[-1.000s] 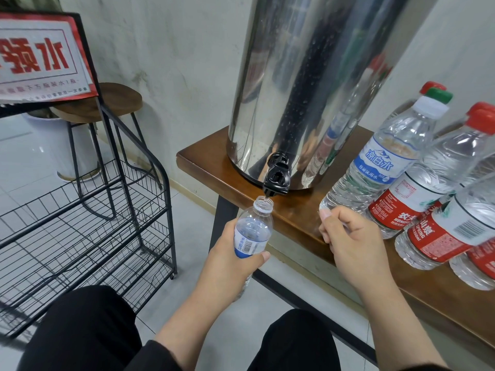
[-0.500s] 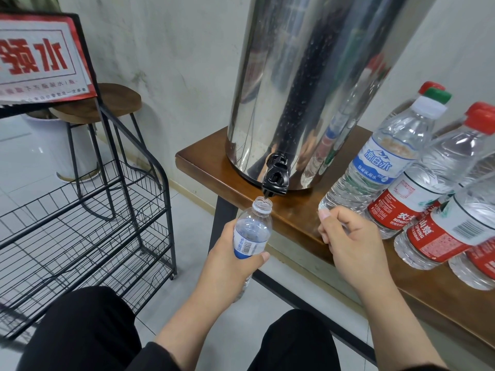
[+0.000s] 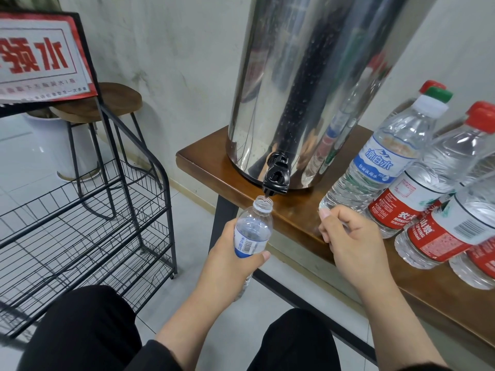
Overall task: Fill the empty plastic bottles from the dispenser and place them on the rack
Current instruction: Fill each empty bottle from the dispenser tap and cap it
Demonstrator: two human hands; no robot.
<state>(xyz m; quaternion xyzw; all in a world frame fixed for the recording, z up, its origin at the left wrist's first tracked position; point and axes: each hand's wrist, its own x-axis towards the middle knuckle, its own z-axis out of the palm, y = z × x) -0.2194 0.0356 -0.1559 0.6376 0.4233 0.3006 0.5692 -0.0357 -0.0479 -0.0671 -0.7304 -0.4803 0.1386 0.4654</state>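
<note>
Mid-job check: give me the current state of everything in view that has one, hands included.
small bottle: uncapped, upright, mouth right under the tap, held
tap: untouched by either hand; flow too faint to tell
left hand: grips the small bottle
right hand: fingers curled near the table edge, off the tap; contents hidden
capped bottles: capped, leaning on the table
wire rack: visible shelves hold no bottles
dispenser: standing on the table

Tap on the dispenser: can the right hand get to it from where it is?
Probably yes. The right hand hangs just right of and below the black tap, with only open air between; the bottle in the left hand sits underneath.
</note>
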